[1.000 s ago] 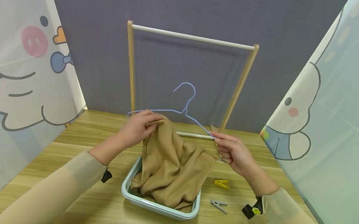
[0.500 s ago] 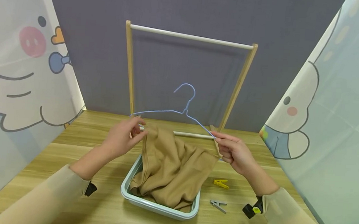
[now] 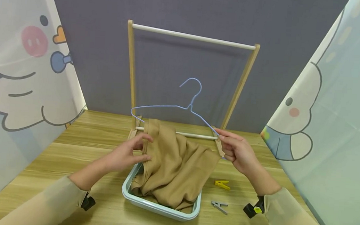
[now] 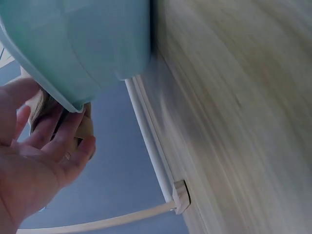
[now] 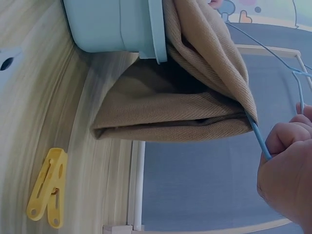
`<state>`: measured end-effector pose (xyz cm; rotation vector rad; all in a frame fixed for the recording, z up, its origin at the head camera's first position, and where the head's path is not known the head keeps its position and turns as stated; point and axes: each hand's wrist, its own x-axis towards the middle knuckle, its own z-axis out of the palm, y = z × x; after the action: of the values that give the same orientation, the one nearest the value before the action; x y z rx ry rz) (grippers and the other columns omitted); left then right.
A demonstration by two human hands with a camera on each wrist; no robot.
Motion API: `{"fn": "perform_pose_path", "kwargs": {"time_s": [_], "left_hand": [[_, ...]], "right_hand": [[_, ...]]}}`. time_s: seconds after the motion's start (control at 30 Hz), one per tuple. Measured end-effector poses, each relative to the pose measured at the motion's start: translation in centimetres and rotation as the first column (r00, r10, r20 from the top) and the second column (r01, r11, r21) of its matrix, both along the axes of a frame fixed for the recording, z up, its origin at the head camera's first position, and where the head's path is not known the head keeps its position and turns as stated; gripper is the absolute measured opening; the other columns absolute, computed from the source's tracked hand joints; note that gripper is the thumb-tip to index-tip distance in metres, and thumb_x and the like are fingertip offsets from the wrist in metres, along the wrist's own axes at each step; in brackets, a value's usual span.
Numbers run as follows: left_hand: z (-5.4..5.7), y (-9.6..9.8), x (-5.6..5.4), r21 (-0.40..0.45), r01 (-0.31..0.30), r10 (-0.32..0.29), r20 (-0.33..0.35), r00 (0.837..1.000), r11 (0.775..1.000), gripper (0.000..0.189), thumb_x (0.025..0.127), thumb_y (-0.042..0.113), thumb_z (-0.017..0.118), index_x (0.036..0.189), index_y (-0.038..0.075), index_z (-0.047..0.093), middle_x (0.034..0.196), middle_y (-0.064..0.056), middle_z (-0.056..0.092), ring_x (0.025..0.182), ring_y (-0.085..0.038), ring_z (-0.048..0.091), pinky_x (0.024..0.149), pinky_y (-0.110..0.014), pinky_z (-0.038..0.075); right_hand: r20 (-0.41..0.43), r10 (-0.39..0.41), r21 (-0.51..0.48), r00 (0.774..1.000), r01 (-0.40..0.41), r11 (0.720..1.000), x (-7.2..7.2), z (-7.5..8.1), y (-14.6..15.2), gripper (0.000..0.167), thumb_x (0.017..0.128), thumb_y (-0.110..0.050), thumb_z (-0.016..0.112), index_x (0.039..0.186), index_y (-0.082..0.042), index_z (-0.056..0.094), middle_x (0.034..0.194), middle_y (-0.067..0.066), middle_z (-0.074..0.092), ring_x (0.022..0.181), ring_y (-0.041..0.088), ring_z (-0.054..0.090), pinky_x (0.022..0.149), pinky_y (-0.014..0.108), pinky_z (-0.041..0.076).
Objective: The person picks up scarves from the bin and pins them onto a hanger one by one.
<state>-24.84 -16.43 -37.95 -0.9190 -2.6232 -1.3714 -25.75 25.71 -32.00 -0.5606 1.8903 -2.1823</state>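
My right hand (image 3: 238,152) pinches the right arm of a pale blue wire clothes hanger (image 3: 190,106), which stands hook up above the basin. A brown cloth garment (image 3: 173,166) is draped over the hanger's lower bar; in the right wrist view the bar comes out of the fold beside my right hand. Its lower part lies in a light blue-green plastic basin (image 3: 157,208). My left hand (image 3: 121,157) is at the garment's left edge, thumb and fingers spread apart. In the left wrist view, the basin partly hides where those fingers meet the cloth.
Behind the basin stands a wooden drying rack (image 3: 194,38) with a white top rail. A yellow clothes peg (image 3: 222,184) and a grey clothes peg (image 3: 219,206) lie on the wooden table right of the basin. A grey panel closes off the back.
My left hand has let go of the garment's upper left corner and moved down along its left edge. The hanger has risen slightly and shifted right, still in my right hand.
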Motion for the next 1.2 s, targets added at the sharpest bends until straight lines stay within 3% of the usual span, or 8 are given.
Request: {"fn": "perform_pose_path", "kwargs": {"time_s": [0.1,0.33,0.6,0.73,0.83,1.0,1.1,1.2], "left_hand": [[0.2,0.3,-0.1,0.011,-0.067,0.068,-0.051,0.996,0.998,0.032,0.101,0.005,0.077,0.131,0.013,0.070,0.129,-0.008,0.073,0.108,-0.014,0.071,0.087,-0.029,0.061],[2.6,0.7,-0.8,0.190,-0.107,0.103,0.033,0.994,0.976,0.029,0.104,-0.006,0.066,0.132,0.003,0.069,0.080,-0.003,0.055,0.057,-0.003,0.037,0.050,-0.021,0.035],[6.8,1.2,-2.3,0.298,-0.124,0.160,-0.099,0.982,0.946,0.031,0.105,-0.002,0.068,0.134,0.005,0.072,0.074,0.007,0.047,0.054,-0.005,0.036,0.048,-0.023,0.035],[7.9,1.4,-3.0,0.312,-0.166,0.213,-0.122,0.969,0.935,0.031,0.106,0.004,0.069,0.136,0.009,0.074,0.064,0.005,0.037,0.050,-0.007,0.033,0.046,-0.025,0.034],[7.3,1.4,-3.3,0.229,-0.229,0.264,-0.134,0.955,0.946,0.033,0.107,0.005,0.069,0.139,0.011,0.072,0.074,-0.001,0.048,0.056,-0.009,0.040,0.052,-0.025,0.038],[4.2,0.8,-3.2,0.056,-0.314,0.318,-0.230,0.920,0.948,0.046,0.106,0.002,0.070,0.150,0.001,0.056,0.129,-0.024,0.061,0.096,-0.032,0.067,0.079,-0.043,0.061],[2.7,0.0,-3.1,0.082,-0.313,0.323,-0.169,0.931,0.946,0.058,0.106,0.007,0.072,0.155,0.002,0.042,0.133,-0.028,0.058,0.103,-0.037,0.071,0.083,-0.041,0.063],[1.6,-1.0,-2.6,0.151,-0.251,0.258,-0.032,0.966,0.956,0.065,0.107,0.013,0.073,0.157,0.007,0.031,0.132,-0.027,0.059,0.100,-0.032,0.076,0.081,-0.032,0.062]], "right_hand": [[0.003,0.001,0.001,1.000,-0.001,1.000,0.0,0.0,0.0,0.040,0.116,-0.011,0.051,0.128,-0.033,0.081,0.066,-0.004,0.022,0.056,0.019,0.006,0.052,0.035,0.005],[0.007,0.001,0.013,1.000,-0.001,1.000,0.1,-0.1,0.1,0.037,0.116,-0.011,0.052,0.135,-0.028,0.079,0.066,-0.004,0.023,0.055,0.019,0.008,0.052,0.036,0.005],[0.014,0.045,-0.017,0.999,-0.045,0.999,0.2,-0.2,0.0,0.040,0.116,-0.008,0.049,0.131,-0.029,0.080,0.066,-0.002,0.019,0.054,0.016,0.009,0.051,0.035,0.004],[0.023,0.063,-0.021,0.998,-0.063,0.998,0.2,-0.3,-0.1,0.042,0.116,-0.007,0.048,0.129,-0.030,0.080,0.066,-0.003,0.020,0.054,0.016,0.009,0.051,0.034,0.004],[0.033,0.071,-0.014,0.997,-0.071,0.997,0.2,-0.4,-0.2,0.044,0.115,-0.006,0.047,0.128,-0.031,0.080,0.065,-0.004,0.022,0.054,0.015,0.009,0.051,0.034,0.003],[0.034,0.058,-0.014,0.998,-0.057,0.998,0.4,-0.4,-0.1,0.044,0.115,-0.006,0.046,0.127,-0.032,0.080,0.065,-0.004,0.019,0.054,0.015,0.009,0.051,0.034,0.003],[0.030,0.039,-0.013,0.999,-0.039,0.999,0.4,-0.2,0.1,0.044,0.116,-0.007,0.046,0.128,-0.033,0.080,0.066,-0.003,0.018,0.054,0.015,0.008,0.051,0.034,0.003],[0.021,0.025,-0.015,0.999,-0.025,1.000,0.4,-0.1,0.3,0.044,0.117,-0.008,0.046,0.129,-0.033,0.080,0.066,-0.003,0.018,0.054,0.016,0.008,0.051,0.035,0.003]]}}
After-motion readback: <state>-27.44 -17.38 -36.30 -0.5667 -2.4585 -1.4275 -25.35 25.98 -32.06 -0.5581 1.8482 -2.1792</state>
